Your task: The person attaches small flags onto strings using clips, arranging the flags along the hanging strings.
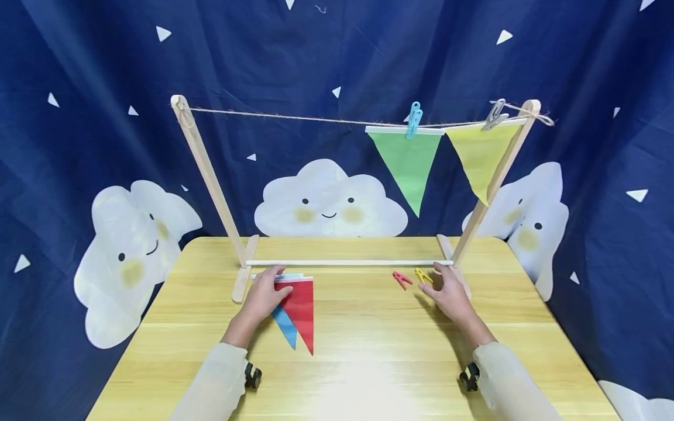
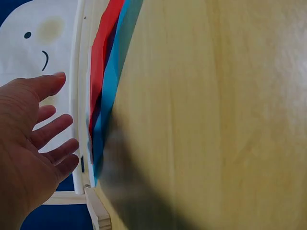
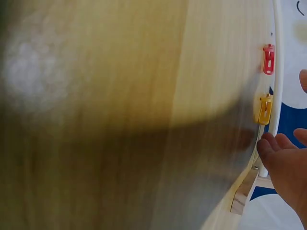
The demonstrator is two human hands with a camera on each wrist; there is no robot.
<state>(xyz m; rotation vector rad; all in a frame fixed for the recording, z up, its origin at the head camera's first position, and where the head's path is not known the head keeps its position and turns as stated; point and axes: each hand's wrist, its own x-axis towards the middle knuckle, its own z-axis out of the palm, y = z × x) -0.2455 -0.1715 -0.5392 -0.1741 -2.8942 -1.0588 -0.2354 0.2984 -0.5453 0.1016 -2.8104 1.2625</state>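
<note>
My left hand point(image 1: 267, 295) hovers over the left part of two pennants, its fingers loosely spread and holding nothing in the left wrist view. The red pennant point(image 1: 301, 307) lies on top, with the blue pennant point(image 1: 285, 324) partly hidden beneath it. Toward the right, my right hand point(image 1: 447, 292) is beside a yellow clothespin point(image 1: 423, 275), its fingers relaxed and nothing in them. A red clothespin point(image 1: 402, 279) lies just left of the yellow one. Both clothespins, red point(image 3: 268, 59) and yellow point(image 3: 265, 109), also show in the right wrist view.
A wooden frame point(image 1: 210, 175) stands at the table's back, with a string point(image 1: 284, 117) between its posts. From it hang a green pennant point(image 1: 409, 164) under a blue clothespin point(image 1: 414, 121) and a yellow pennant point(image 1: 481, 155) under a grey clothespin point(image 1: 494, 114). A white rod point(image 1: 347, 262) joins the posts low down.
</note>
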